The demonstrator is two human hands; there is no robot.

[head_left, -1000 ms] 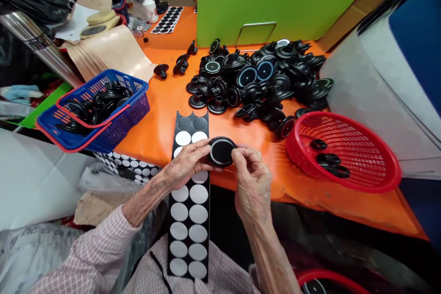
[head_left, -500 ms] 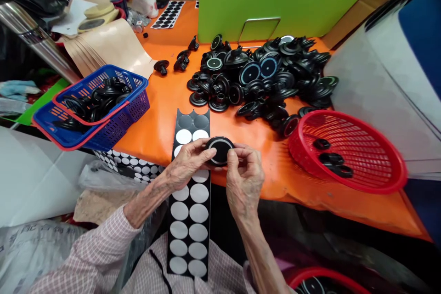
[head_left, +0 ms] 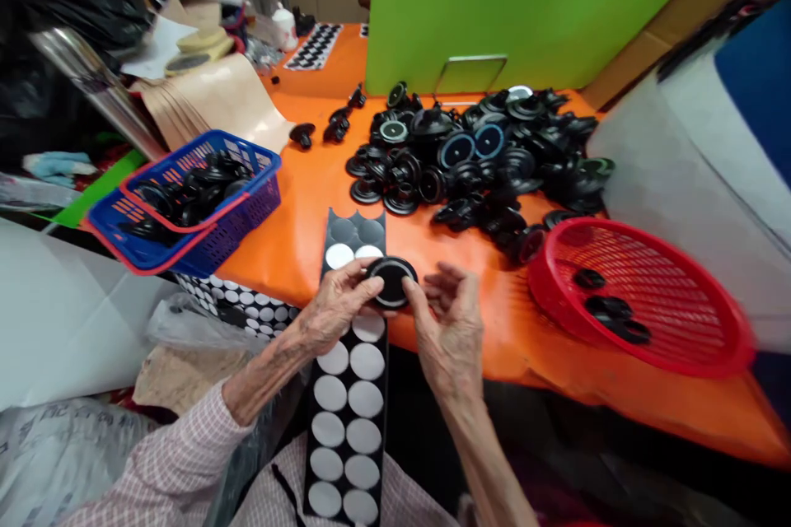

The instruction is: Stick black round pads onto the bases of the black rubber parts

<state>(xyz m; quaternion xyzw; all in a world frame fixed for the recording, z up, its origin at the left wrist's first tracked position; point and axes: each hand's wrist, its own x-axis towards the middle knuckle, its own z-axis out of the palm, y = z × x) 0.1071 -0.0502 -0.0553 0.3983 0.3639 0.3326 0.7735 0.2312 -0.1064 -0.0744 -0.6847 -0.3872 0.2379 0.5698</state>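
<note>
My left hand [head_left: 339, 302] pinches a black suction-cup disc [head_left: 391, 282] by its left edge, thumb on the face. The disc is tilted toward me and shows a pale ring around a dark centre. At its right edge is my right hand [head_left: 450, 321], thumb tip touching the face and the other fingers spread clear of it. Beneath the hands runs a black sticker strip [head_left: 347, 412] with two columns of round whitish stickers, from the table down over my lap. At the strip's far end, the top circles are bare black.
A heap of black suction-cup discs [head_left: 470, 156] lies before a green board [head_left: 531, 8]. On the left stands a blue basket [head_left: 247, 206] of black parts, on the right a red basket [head_left: 692, 305] holding several. A few loose parts [head_left: 302, 134] lie on the orange table [head_left: 297, 239].
My right hand's fingers have spread away from the disc, leaving the thumb at its edge. The left hand keeps its pinch. The whole view has shifted slightly.
</note>
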